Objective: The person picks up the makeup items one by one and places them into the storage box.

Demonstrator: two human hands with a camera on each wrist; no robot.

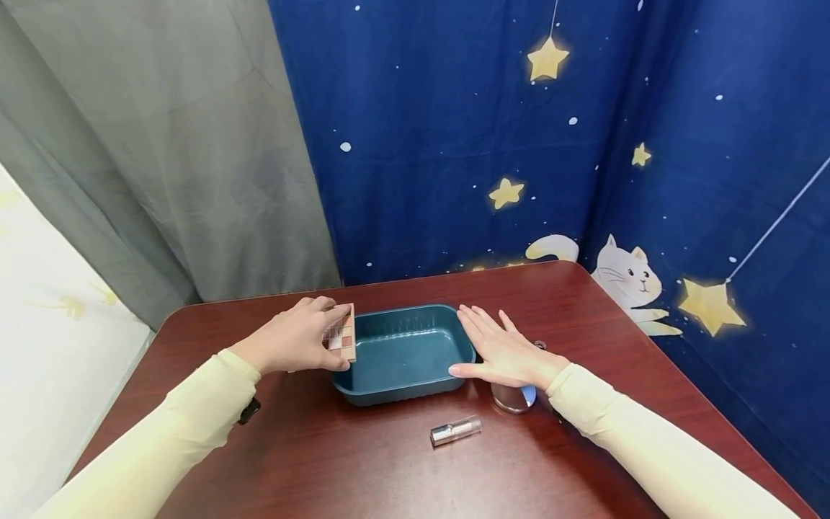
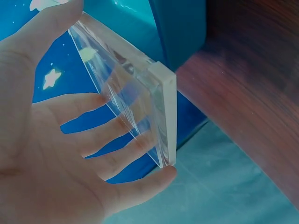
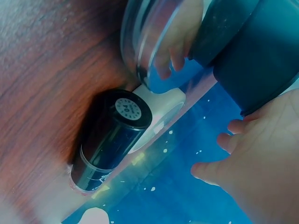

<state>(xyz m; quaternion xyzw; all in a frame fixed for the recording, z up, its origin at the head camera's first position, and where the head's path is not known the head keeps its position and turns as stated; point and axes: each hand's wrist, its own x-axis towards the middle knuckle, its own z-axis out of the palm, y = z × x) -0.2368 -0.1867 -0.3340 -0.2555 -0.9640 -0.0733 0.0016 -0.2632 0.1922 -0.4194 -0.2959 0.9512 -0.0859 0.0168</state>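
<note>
A teal plastic basin (image 1: 402,390) sits on the table. At its left rim my left hand (image 1: 295,335) holds an eyeshadow palette (image 1: 348,339) upright, thumb at one edge and fingers at the other. Its clear lid (image 2: 126,93) faces the palm in the left wrist view. My right hand (image 1: 506,353) lies at the basin's right rim with straight, spread fingers, and some fingertips (image 3: 238,126) touch the outer wall in the right wrist view. Below that hand stands a round mirrored compact (image 1: 512,400), partly hidden by it.
A silver lipstick tube with a clear end (image 1: 456,430) lies in front of the basin. Beside the compact, the right wrist view has a black cosmetic tube (image 3: 112,135) and a white rounded item (image 3: 163,105). Curtains (image 1: 454,144) hang behind the table (image 1: 363,468).
</note>
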